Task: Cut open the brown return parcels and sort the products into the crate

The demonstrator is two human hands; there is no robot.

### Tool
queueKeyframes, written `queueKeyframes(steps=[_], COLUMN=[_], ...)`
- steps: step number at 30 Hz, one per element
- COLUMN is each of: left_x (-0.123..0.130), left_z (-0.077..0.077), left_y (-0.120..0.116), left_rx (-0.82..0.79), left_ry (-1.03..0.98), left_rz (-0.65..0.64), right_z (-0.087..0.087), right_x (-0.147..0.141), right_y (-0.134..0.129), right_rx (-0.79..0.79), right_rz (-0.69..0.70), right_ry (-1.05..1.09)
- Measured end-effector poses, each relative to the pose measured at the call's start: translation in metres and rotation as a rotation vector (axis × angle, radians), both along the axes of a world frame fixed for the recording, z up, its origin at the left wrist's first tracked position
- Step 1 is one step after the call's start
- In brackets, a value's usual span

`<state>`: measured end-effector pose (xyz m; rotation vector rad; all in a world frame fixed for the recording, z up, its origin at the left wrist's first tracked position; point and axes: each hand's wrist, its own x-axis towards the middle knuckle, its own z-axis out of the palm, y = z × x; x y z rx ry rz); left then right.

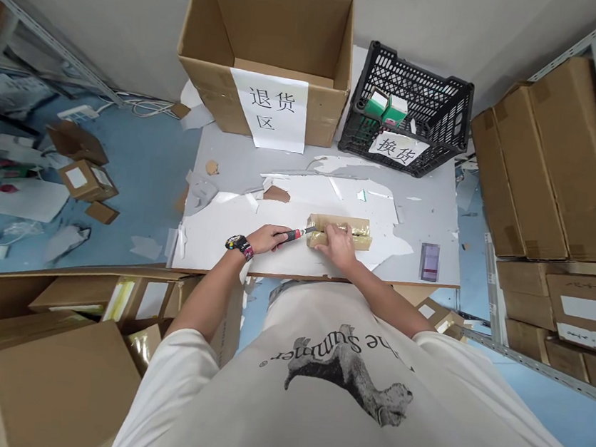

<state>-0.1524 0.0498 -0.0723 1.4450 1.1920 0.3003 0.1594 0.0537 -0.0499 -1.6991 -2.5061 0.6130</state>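
Observation:
My left hand (267, 239) is closed round the handle of a red and black utility knife (292, 235). The knife's tip meets the left end of a small cardboard box (338, 224) with shiny clear tape along it. Across the middle of this box rests my right hand (339, 245), its fingers curled over the top and bearing on it. Part of the box is hidden under that hand. A watch with a dark patterned strap (240, 246) is on my left wrist.
At the table's back stand a large open carton (268, 105) with a paper sign and a black plastic crate (439, 118) holding green-and-white boxes. Paper scraps (334, 187) litter the tabletop. A purple pixelated item (430, 262) lies right. Cartons (49, 374) fill the lower left; shelves flank the right.

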Motion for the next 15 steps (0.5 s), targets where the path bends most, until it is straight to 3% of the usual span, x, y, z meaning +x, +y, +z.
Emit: queueKeyframes(steps=[7,11,15], left_x=[-0.005,0.007,-0.001], left_z=[0.006,0.005,-0.001], left_y=[-0.006,-0.012,-0.031], left_rx=[-0.013,0.085,0.112], left_ry=[0.107,0.121,0.097], left_rz=[-0.050,0.003,0.130], right_z=[0.000,0.006,0.014], right_x=[0.003,0.005,0.010], right_y=[0.001,-0.001,0.001], right_rx=[-0.026,-0.021,-0.046], right_rz=[0.030,0.051,0.031], right_ry=[0.019,0.053,0.159])
